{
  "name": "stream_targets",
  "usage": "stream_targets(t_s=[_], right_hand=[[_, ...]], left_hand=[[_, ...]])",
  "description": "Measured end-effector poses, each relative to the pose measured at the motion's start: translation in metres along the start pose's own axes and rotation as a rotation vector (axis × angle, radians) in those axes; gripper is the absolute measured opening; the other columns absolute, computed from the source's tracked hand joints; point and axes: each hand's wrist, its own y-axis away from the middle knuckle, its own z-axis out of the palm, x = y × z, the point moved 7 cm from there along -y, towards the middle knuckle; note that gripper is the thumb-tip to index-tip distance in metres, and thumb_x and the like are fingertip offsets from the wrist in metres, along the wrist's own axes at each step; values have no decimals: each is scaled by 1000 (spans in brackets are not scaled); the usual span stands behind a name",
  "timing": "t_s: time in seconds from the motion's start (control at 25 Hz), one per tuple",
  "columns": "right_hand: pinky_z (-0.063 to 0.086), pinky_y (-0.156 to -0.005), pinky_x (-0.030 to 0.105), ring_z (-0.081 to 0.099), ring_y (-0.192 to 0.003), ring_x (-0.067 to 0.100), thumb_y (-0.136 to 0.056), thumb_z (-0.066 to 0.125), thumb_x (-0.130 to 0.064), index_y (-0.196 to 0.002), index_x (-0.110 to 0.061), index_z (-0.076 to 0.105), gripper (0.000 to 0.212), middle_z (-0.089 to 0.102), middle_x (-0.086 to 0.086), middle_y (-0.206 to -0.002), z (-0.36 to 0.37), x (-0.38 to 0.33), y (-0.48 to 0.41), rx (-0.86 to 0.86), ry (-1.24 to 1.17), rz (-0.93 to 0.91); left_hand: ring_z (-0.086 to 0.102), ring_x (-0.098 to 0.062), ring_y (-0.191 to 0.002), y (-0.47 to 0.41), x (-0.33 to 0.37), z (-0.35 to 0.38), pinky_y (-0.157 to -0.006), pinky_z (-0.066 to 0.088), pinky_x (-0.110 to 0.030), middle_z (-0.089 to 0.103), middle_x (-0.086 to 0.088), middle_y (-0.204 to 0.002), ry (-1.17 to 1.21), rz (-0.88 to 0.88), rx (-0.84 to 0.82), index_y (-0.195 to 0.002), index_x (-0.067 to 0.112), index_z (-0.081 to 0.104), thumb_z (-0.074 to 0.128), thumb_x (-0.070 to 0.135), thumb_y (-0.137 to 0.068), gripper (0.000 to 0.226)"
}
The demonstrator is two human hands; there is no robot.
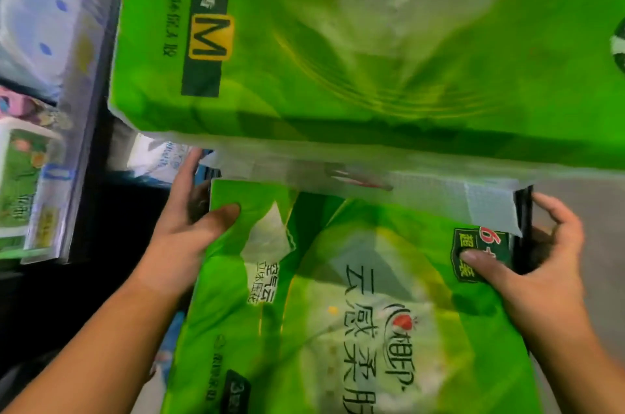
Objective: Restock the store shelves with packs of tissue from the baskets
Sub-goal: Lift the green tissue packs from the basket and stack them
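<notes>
We hold the lower green pack [338,295] between both hands, low and in the middle of the view. It is a soft plastic-wrapped pack of tissue, bright green with a pale cloudy centre, dark printed characters, a red-and-white logo and a dark green badge at its far right corner.

Our left hand [189,231] grips the far left corner, thumb pressed on the top face and fingers down the side. Our right hand [544,264] grips the far right corner, thumb on the badge and fingers curled round the edge.

The upper green pack [338,58], larger and marked with a yellow M, fills the view above. Its clear lower edge overlaps the far end of the lower green pack, directly ahead of it. A black rim [523,210] stands just beside our right fingers; what it belongs to we cannot tell. On the left, a shelf rail [84,102] fronts a white pack with blue dots [37,31] and a small green pack [20,183].

The lower green pack lies face up, its print sideways. It runs away from us toward the upper pack; its near end is cut off, so the long axis stays uncertain.
</notes>
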Motion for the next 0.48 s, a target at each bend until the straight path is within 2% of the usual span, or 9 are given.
stream_targets(t_s=[0.08, 0.16, 0.24, 0.28, 0.4, 0.48], right_hand=[[45, -72, 2, 58, -82, -18, -54, 92, -20, -127, -37, 28, 99, 50, -10, -105, 3, -6, 7, -19, -32, -2], [46, -76, 4, 60, -92, -7, -40, 84, -49, -133, -39, 24, 111, 50, -7, -109, 5, -13, 9, -26, -38, 29], [45, -86, 11, 58, -104, 12, -40, 77, -52, -145, -30, 16, 124, 48, 1, -118, 5, -13, 10, -60, -3, 58], [42, -93, 18, 55, -111, 17, -42, 77, -51, -149, -27, 11, 127, 46, 3, -125, 5, -15, 10, -85, 22, 73], [37, -103, 34, 47, -126, 22, -51, 83, -59, -151, -27, 10, 128, 41, 4, -138, -2, -25, 20, -121, 133, 94], [40, -100, 39, 47, -125, 27, -61, 76, -64, -151, -25, 17, 114, 39, 9, -142, -18, -42, 35, -92, 300, 98]], left_hand=[[65, -13, -102, -1, -3, -5, -75, 54, -21, 68, 6, -115, 21, -5, 58, -125, 42, 46, 84, 29, -56, 80], [57, -20, -119, -4, 1, -7, -93, 51, -31, 59, 1, -131, 21, -26, 47, -131, 42, 40, 70, 19, -66, 75], [47, -24, -131, -5, 1, -6, -108, 39, -45, 46, -4, -145, -20, -41, -6, -138, 43, 31, 72, 29, -64, 86], [43, -23, -134, -3, 2, -6, -111, 35, -46, 41, -2, -147, -63, -59, -17, -137, 46, 27, 73, 36, -61, 89], [43, -16, -133, 10, 23, -11, -112, 35, -39, 41, 4, -141, -303, -18, 9, -133, 49, 29, 78, 43, -60, 88], [39, -12, -134, 30, 41, -10, -115, 29, -31, 37, -2, -147, -538, 15, -44, -146, 33, 27, 84, 41, -64, 100]])
